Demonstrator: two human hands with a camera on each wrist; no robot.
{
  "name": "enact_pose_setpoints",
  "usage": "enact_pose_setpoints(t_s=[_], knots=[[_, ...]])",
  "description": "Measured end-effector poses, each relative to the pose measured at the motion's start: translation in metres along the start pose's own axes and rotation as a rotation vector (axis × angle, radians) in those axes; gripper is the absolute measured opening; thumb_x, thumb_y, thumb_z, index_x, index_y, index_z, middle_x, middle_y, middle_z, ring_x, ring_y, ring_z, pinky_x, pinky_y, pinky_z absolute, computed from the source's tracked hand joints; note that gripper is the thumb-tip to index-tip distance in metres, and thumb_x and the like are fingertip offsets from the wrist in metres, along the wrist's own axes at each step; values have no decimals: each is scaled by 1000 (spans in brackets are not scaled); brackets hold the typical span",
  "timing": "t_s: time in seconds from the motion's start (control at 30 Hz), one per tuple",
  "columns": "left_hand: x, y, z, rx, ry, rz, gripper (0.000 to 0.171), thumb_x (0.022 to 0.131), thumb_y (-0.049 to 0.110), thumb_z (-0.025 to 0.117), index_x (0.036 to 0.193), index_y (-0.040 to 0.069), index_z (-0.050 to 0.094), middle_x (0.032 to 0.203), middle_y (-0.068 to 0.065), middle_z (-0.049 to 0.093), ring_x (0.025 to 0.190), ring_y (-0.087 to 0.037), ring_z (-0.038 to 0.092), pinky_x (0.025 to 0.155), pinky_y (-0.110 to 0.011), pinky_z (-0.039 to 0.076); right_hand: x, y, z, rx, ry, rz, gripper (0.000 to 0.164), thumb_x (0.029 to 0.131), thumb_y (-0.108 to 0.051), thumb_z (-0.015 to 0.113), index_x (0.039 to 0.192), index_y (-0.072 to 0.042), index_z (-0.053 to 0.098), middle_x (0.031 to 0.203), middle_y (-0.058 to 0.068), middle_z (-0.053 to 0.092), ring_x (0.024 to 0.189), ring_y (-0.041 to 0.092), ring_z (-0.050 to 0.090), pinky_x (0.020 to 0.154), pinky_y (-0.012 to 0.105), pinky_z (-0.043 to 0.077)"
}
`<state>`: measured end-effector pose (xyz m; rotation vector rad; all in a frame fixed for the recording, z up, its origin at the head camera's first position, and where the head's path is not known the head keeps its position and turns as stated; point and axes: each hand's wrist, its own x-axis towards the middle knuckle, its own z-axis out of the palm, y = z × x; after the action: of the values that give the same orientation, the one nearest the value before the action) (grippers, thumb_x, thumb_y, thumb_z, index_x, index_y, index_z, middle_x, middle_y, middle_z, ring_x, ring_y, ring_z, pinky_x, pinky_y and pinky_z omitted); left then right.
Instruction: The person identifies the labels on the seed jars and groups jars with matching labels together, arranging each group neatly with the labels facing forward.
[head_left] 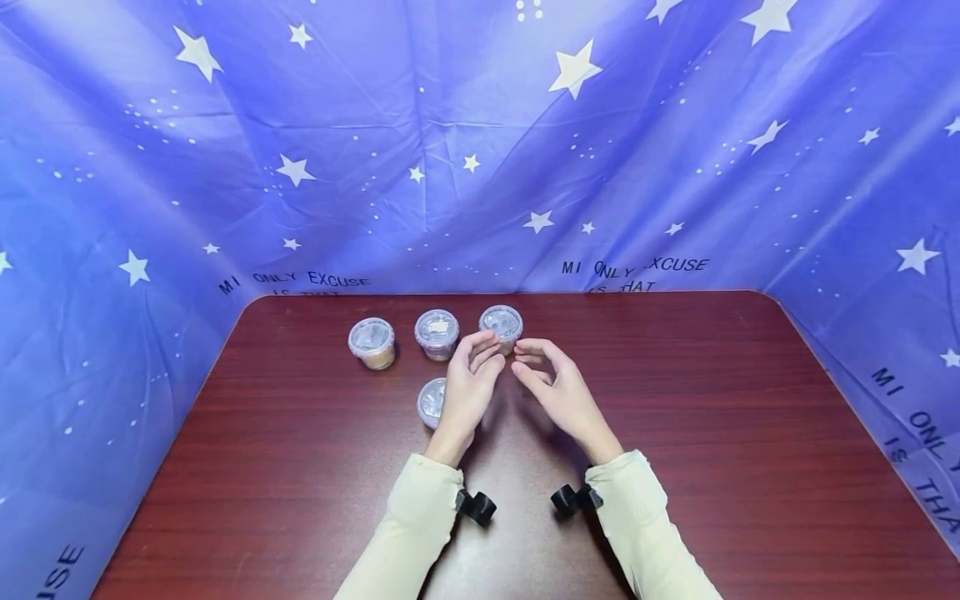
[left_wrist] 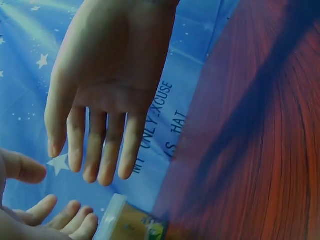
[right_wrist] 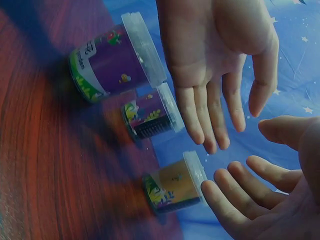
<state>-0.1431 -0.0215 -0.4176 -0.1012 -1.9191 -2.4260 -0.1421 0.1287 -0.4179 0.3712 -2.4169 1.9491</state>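
Red-brown and darkly streaked, the table point(head_left: 712, 417) is stretching out before you. The lidded right tub point(head_left: 501, 320) is standing upright just beyond your left hand point(head_left: 471, 390) and right hand point(head_left: 564, 393), roughly ahead of the gap between them. Your left hand is hanging in the air with its fingers loosely bent, its fingertips overlapping the tub's near edge in the head view; the pictures are not showing whether they are touching it. Your right hand is hanging opposite, palm facing inward, its relaxed fingers pointing toward the same tub's right side. Neither hand is gripping anything. The front tub point(head_left: 431, 402) is sitting beneath your left hand in that view, its right part hiding behind it. The middle tub point(head_left: 437, 330) is standing just left of your left fingertips, and the left tub point(head_left: 371, 337) is standing farther off to that side. Pale sleeves point(head_left: 416, 500) are covering your forearms. Behind the table, a star-dotted blue cloth point(head_left: 480, 225) is hanging.
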Motion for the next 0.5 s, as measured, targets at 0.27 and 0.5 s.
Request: enact_pose_setpoints(t_s=[0.27,0.5], knots=[[1,-17,7,16,74,-2,41,92,-6,53,132,-10,48,136,-29,54,130,-42,50,109,-39,43,5,9,-3,16,8,53,37,97,-7,62,131,6,54,132,24,58,122,35,58,91,28,54],[3,-23,9,178,133,86,41,91,-5,56,131,-8,50,137,-25,54,131,-40,50,110,-51,40,11,18,-4,11,31,80,38,98,-7,60,132,9,52,134,27,56,121,36,58,86,21,54]])
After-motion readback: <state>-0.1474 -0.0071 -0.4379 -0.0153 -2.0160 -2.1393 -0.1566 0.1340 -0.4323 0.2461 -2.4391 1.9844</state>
